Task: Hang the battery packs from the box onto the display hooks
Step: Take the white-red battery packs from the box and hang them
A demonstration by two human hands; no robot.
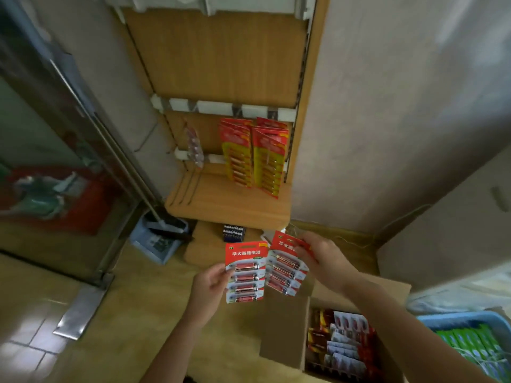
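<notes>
**Two battery packs held up, one in each hand**

Nearest the camera, at the lower right, an open cardboard box (284, 327) sits on the floor, packed with more battery packs (343, 338) standing on edge in rows. Just right of it is a blue basket (431, 320) holding green packets.

Above the box, the left hand (211, 286) pinches the left edge of a red battery pack (244, 272) between thumb and fingers; the card faces the camera, upright, with four red cells across it. The right hand (322, 258) grips the upper right corner of a second battery pack (286, 268), which tilts slightly and sits just beside the first, their edges nearly touching.

Farther off, a wooden display stand (221, 64) rises against the wall. On its lower section, hanging packs (254, 153) in red and yellow fill two rows on the right side. To their left hangs a small clear packet (195, 146), too blurred to identify. A dustpan (154, 241) lies on the floor at the stand's near left.
</notes>
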